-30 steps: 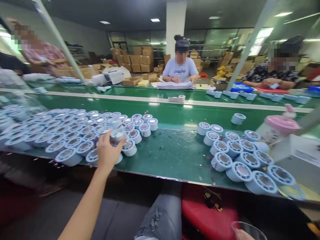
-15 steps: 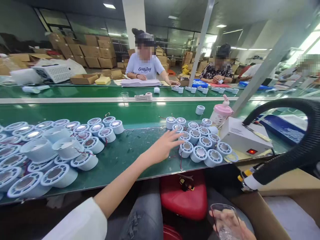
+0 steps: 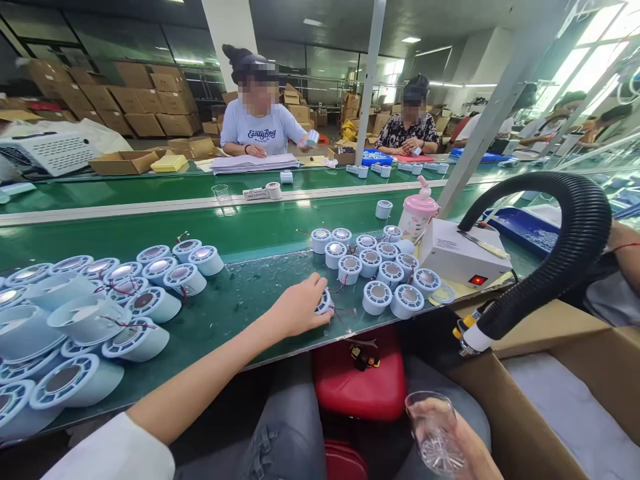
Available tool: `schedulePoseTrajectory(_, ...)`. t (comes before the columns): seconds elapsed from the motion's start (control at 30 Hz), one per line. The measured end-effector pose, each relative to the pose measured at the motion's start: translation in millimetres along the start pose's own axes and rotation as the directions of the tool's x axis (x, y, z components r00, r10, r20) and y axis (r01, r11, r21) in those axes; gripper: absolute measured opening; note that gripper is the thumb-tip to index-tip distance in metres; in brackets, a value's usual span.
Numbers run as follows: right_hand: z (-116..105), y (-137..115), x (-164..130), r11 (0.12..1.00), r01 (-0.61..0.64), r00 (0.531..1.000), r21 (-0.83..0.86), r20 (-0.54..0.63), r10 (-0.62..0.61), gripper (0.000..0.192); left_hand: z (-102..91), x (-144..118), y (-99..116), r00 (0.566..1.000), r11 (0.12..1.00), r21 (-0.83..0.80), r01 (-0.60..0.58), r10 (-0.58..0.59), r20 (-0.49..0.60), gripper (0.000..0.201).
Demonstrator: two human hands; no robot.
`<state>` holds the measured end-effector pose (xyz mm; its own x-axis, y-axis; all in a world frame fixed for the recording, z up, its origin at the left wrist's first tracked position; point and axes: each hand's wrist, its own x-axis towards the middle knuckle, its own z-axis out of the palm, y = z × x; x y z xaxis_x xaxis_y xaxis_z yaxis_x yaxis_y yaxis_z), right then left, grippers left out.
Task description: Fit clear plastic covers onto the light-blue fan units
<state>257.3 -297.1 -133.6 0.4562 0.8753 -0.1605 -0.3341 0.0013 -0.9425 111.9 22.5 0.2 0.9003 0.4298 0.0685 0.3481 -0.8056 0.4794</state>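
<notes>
Where the right hand (image 3: 463,427) holds the cup (image 3: 437,448), fingers (image 3: 431,407) show through.

From afar I read a factory assembly line: long green worktop (image 3: 255,280), clusters of matching pale-blue round units (image 3: 377,295), co-workers (image 3: 257,130) opposite, stacked cardboard boxes (image 3: 143,100) behind, black flexible hose (image 3: 575,207), ceiling lights (image 3: 313,22).

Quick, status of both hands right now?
Left hand: closed around a round light-blue part on the bench.
Right hand: closed around a clear cup.
</notes>
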Motion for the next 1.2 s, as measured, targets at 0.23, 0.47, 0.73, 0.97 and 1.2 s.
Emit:
schedulePoseTrajectory(0.23,55.8,-39.4,3.2,0.246,0.497,0.803,-0.832,0.333,-0.494,0.050,42.0,-39.9,32.7,0.924,0.778,-0.544,0.314,-0.118,0.365,0.043)
schedulePoseTrajectory(0.47,83.6,-75.3,-1.4,-0.170,0.380,0.747,-0.909,0.410,-0.523,0.043,72.5,-30.7,55.8,0.789,0.584,-0.659,0.474,0.050,0.612,0.035)
schedulePoseTrajectory(0.73,75.4,-76.5,2.9,-0.140,0.204,0.882,-0.969,0.244,-0.402,0.041,71.9,-29.5,62.6,0.857,0.698,-0.677,0.234,0.180,0.482,0.021)
schedulePoseTrajectory(0.97,64.8,-82.2,7.5,0.543,0.131,0.991,-0.830,0.091,-0.100,0.005,80.8,-36.6,66.9,0.971,0.778,-0.628,-0.017,0.163,0.176,0.034)
schedulePoseTrajectory(1.2,60.0,-78.2,5.9,0.863,0.017,0.986,-0.504,-0.134,-0.098,0.033,95.6,-39.3,52.0,0.945,0.780,-0.607,-0.153,0.296,0.142,0.070)
